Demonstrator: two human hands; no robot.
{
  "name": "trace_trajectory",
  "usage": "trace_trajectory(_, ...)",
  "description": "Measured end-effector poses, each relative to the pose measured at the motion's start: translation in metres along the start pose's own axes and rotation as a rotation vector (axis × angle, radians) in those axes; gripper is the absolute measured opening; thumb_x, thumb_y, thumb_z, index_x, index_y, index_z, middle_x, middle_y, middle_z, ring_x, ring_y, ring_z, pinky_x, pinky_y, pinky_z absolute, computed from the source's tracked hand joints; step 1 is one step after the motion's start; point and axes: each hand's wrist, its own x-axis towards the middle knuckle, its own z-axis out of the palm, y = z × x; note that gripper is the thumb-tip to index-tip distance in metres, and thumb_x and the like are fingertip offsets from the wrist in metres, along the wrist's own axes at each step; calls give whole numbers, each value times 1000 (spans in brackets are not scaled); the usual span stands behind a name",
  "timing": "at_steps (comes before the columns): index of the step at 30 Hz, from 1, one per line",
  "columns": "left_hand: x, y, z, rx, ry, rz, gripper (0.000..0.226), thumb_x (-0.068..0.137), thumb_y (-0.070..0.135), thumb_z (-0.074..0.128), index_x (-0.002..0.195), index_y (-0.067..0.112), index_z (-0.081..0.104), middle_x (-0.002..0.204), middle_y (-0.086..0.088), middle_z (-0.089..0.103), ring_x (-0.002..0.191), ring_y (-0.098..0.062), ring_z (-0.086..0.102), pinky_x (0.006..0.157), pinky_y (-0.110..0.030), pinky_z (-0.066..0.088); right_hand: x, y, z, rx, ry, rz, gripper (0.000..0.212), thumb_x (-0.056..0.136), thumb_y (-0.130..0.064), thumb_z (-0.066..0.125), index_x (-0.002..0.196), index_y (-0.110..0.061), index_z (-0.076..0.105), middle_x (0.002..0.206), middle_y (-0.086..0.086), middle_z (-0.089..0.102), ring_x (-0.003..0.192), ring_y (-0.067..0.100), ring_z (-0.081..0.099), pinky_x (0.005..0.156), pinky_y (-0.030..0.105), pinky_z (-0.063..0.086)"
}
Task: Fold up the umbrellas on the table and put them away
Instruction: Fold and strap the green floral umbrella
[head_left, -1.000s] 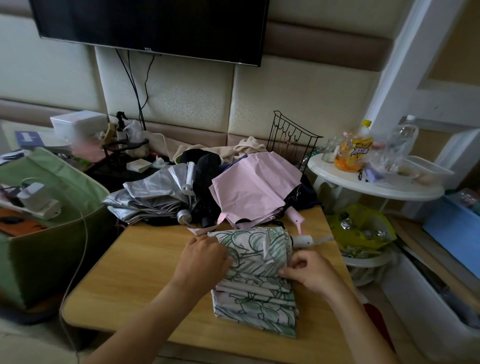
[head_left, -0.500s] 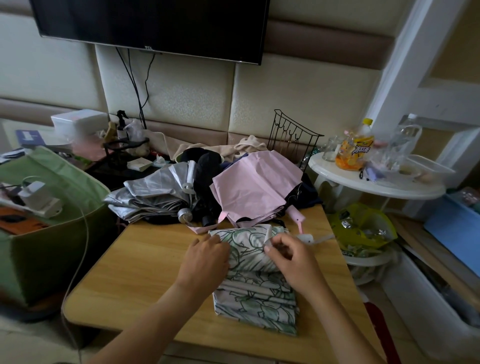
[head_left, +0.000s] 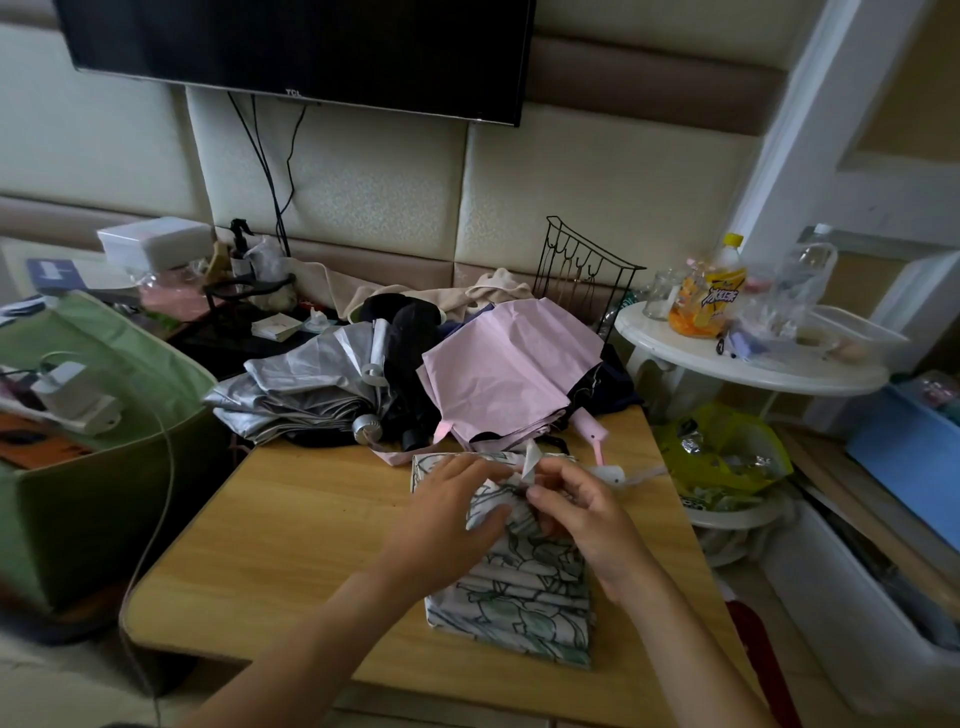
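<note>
**A:** How far along is the folding?

**B:** Not far, I'd say. One umbrella is in hand: the leaf-print umbrella (head_left: 511, 592) lies flat near the front right corner of the wooden table (head_left: 291, 525), its canopy pleated into a rough packet. It isn't wrapped shut yet.

**A:** What are the hands doing?

**B:** The left hand (head_left: 447, 525) rests on the upper part of the packet, fingers bent over the cloth and pinning it down. The right hand (head_left: 582, 512) has its thumb and fingers curled in a pinch on the white strap (head_left: 531, 460), which sticks up at the far end of the folded cloth. I judge she's about to wind that strap round to fasten the bundle.

**A:** And the others?

**B:** Two at least are left. The pink umbrella (head_left: 506, 371) sprawls loose at the back edge towards the right, collapsed but unpleated, its pink handle (head_left: 592, 431) pointing towards the right edge. The silver umbrella (head_left: 306, 387) sits bunched at the back left corner, hanging partly over that edge. Some black cloth lies between them; whether that is a fourth umbrella I cannot tell.

**A:** Anything put away?

**B:** Nothing that shows here. So: first one nearly fastened, the rest untouched, all storage still ahead.
</note>
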Motion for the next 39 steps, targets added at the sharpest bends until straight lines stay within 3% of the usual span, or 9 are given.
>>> trace_trajectory(5,2,15,11,-170,22,-47,25,88,42,64,108,28,70,102,14,61,95,-4,57,79,-18,47,-7,-8,2,31,-87,-76,19,94,-4,71,106,-18,78,105,8,77,99,22,71,85,27,56)
trace_trajectory(9,3,13,21,-72,62,-70,14,86,32,61,93,25,70,88,11,57,84,-12,53,69,-28,44,-11,-13,3,142,-126,-74,15,91,0,73,104,-7,74,83,-4,72,73,6,61,69,17,49)
trace_trajectory(14,4,12,24,155,30,16,7,85,29,71,89,23,74,85,7,62,85,-16,57,69,-29,46,-16,-23,-11,340,-170,-76,32,70,-33,93,89,-12,78,84,11,53,66,11,45,65,21,40)
trace_trajectory(19,3,12,23,187,-7,36,7,88,31,72,93,26,74,92,8,64,91,-13,54,76,-24,39,-27,-32,-33,339,-290,-17,43,65,-45,95,83,-8,81,94,6,66,83,15,56,73,24,48)
trace_trajectory(25,4,13,17,121,-80,-23,22,85,18,61,98,28,77,96,10,68,96,-10,54,83,-25,46,-42,-31,-45,14,-764,171,18,97,-13,70,112,-6,77,106,25,67,90,26,72,82,32,56)
trace_trajectory(31,2,11,17,75,-117,-86,22,91,17,62,98,29,80,97,13,70,99,-8,55,89,-27,50,-44,-21,-31,-77,-981,392,35,101,1,58,135,9,59,138,25,62,117,36,65,98,38,57)
trace_trajectory(34,-1,11,17,117,-119,-38,15,92,32,66,101,30,79,100,14,70,101,-8,54,88,-29,51,-45,-28,-31,-43,-1093,480,39,105,-2,50,143,8,53,144,24,58,115,23,68,107,39,52)
trace_trajectory(37,-5,13,19,204,-145,-5,21,92,42,65,107,31,75,107,11,66,106,-11,52,90,-31,49,-45,-34,-32,-85,-982,388,33,106,-5,51,136,5,61,131,18,69,105,22,73,103,39,53)
trace_trajectory(39,-8,14,21,258,-175,17,25,93,45,60,108,30,73,108,9,64,108,-12,51,93,-32,49,-37,-31,-29,-171,-643,152,24,105,-7,53,119,-1,72,111,18,76,91,25,75,90,39,57)
